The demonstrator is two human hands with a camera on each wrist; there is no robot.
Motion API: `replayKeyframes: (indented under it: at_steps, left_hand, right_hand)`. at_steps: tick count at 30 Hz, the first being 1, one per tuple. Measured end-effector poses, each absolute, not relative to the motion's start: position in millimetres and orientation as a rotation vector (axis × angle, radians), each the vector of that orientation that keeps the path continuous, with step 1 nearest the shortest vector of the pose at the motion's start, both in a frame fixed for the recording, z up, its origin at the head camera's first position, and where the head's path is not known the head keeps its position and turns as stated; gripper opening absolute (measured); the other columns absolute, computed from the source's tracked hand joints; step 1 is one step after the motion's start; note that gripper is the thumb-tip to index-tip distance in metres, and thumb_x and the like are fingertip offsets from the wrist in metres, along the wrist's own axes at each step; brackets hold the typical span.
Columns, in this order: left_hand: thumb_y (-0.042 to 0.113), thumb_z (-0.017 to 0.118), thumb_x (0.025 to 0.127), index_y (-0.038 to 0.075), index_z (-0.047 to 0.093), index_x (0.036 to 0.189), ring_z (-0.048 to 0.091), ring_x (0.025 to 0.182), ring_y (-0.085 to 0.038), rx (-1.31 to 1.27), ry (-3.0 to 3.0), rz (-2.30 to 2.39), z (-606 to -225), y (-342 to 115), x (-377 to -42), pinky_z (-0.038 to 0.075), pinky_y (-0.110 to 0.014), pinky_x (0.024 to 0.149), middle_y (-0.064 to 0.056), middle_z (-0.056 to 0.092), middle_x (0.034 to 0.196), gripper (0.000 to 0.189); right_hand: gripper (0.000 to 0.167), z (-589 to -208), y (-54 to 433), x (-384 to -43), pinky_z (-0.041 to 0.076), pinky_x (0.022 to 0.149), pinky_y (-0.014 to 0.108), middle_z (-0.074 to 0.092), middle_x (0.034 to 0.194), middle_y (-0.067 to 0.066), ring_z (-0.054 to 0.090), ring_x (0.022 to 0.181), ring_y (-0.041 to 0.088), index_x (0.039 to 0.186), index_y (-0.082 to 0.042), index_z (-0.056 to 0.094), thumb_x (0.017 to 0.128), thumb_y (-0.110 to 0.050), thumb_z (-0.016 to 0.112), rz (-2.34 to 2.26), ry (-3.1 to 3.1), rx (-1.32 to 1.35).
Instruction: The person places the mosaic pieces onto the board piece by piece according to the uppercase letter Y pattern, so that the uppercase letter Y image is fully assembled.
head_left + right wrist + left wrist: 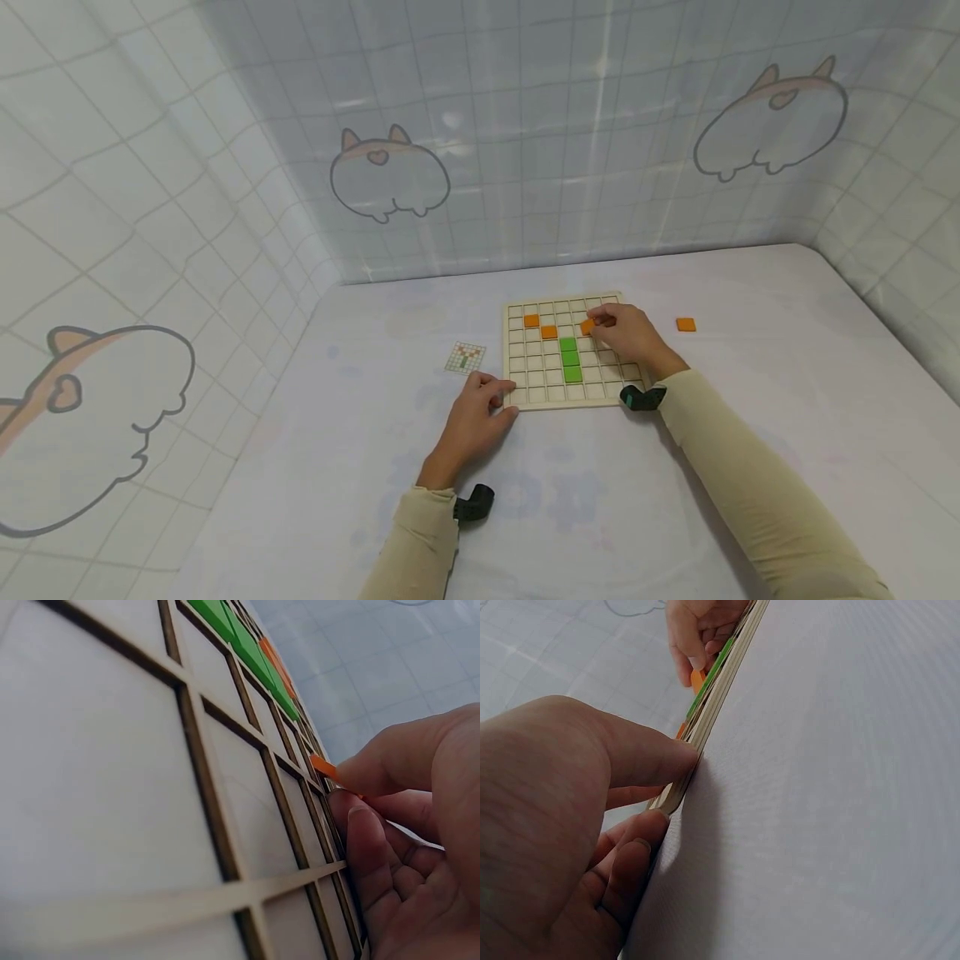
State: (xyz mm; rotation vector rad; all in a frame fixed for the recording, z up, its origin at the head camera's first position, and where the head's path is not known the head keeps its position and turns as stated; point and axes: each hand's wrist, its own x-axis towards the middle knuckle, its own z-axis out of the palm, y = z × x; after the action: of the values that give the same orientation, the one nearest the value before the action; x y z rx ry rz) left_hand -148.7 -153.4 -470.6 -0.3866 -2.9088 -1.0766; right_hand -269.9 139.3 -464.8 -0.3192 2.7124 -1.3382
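A light wooden grid board point(536, 393) lies on the white table. My left hand point(472, 421) holds its near left corner, thumb on the front edge and fingers at the left side. Over the board's far right part, my right hand point(626, 332) pinches an orange square tile point(324, 766) between thumb and fingers, tilted at a grid cell. Three green tiles point(571, 358) form a column in the middle of the board. Two orange tiles point(549, 332) sit diagonally in cells up and left of that column.
One loose orange tile point(686, 324) lies on the table to the right of the board. A small pattern card point(466, 357) with a printed coloured grid lies to the left. Tiled-print curtains point(517, 167) with cartoon animal drawings surround the table's back and sides.
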Motion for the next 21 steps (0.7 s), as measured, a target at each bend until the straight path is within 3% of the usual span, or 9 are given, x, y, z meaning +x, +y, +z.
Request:
replayKeyframes:
  at_steps: [21]
  left_hand:
    - [0.017, 0.074, 0.091, 0.013, 0.07, 0.124, 0.049, 0.086, -0.015, -0.389, -2.903, -1.089, -469.9, -153.8, -147.9, 0.041, -0.034, 0.076, -0.002, 0.047, 0.106, 0.034]
  right_hand:
    - [0.036, -460.9, 136.3, -270.7, 0.045, 0.096, 0.047, 0.064, 0.118, 0.016, 0.059, 0.108, 0.03, 0.13, -0.001, 0.064, 0.096, -0.014, 0.063, -1.248, 2.736, -0.36]
